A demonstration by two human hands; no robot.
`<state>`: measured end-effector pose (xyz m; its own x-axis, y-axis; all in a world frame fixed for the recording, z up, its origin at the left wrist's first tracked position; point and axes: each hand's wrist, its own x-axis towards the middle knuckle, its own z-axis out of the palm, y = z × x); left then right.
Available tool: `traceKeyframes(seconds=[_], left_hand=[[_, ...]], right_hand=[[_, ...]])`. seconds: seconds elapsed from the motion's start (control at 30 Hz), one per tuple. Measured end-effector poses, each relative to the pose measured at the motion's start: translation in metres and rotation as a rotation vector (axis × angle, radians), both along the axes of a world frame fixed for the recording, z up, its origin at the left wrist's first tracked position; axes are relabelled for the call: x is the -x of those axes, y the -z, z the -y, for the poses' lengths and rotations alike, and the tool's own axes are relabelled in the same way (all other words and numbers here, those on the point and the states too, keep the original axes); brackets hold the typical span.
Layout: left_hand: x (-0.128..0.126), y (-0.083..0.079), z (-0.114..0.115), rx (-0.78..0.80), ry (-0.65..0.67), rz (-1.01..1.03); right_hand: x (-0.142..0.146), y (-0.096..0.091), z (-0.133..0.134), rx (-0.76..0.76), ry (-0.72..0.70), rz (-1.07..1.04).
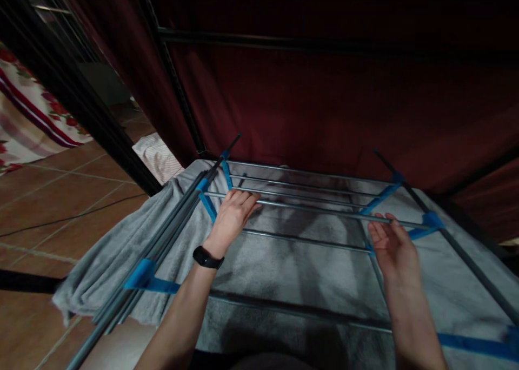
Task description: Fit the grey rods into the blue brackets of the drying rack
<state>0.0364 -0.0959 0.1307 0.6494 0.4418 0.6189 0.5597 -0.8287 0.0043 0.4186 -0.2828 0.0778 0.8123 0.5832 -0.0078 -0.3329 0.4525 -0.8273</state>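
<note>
A rack-like frame of grey metal rods and blue plastic joints lies on a grey blanket. My left hand (pixel 237 207), with a black band on the wrist, curls its fingers over a grey metal rod (pixel 308 209) near its left end. Palm turned up, my right hand (pixel 393 245) is at the same rod's right part, fingers stretched out and fingertips at the rod. A blue joint (pixel 433 219) sits at the rod's right end, and another blue joint (pixel 203 185) at its left end. More crossbars (pixel 300 242) run parallel to it.
Several loose grey rods (pixel 170 226) lie along the left side on the grey blanket (pixel 97 267). Behind hangs a dark red curtain (pixel 316 110) with black metal bars (pixel 259 39). Brown floor tiles (pixel 93 197) and a flowered cloth (pixel 44 110) are at left.
</note>
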Motion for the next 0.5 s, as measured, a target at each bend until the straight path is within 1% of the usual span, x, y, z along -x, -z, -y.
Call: traceKeyframes(seconds=[0.2,0.3,0.5], left_hand=[[0.003,0.005,-0.01,-0.011,0.009,-0.016],[0.004,0.007,-0.015,-0.018,0.021,-0.022],[0.003,0.003,-0.015,-0.017,-0.001,-0.065]], right_hand=[[0.006,-0.006,-0.001,-0.063,0.02,0.017],[0.008,-0.009,-0.003,-0.068,0.015,0.008],[0.008,-0.01,-0.006,-0.057,0.012,-0.01]])
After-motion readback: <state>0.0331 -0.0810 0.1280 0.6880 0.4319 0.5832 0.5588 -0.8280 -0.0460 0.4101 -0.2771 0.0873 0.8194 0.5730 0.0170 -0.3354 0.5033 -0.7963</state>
